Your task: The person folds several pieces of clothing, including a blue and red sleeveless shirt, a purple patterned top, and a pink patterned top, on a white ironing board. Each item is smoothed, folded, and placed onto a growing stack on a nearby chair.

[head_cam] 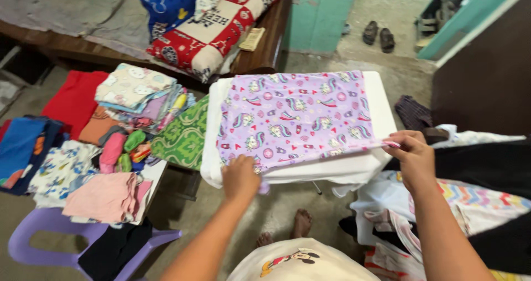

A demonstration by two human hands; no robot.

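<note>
Now, line by line.
Left hand: the left hand (240,177) sits at the near left corner of the purple printed cloth (296,118), fingers clenched on its edge.
Right hand: the right hand (414,155) pinches the near right corner of the same cloth, fingers closed on the hem, holding it taut.
Cloth: purple with small cartoon prints, spread flat across a white padded desk (376,87), its near edge lifted slightly between the two hands.
Left of the desk: a green patterned fabric (182,137) lies just beside the white pad; further left, a stack of folded clothes (138,96), a red garment (74,101) and a pink piece (105,195) rest on another surface.
Foreground: a purple plastic chair (33,242) stands at lower left with dark cloth on its seat.
Right side: a loose heap of unfolded laundry (475,198) lies near the right arm.
Background: patterned pillows (210,27) lie on a wooden bed; a pair of sandals (379,35) sits on the floor.
</note>
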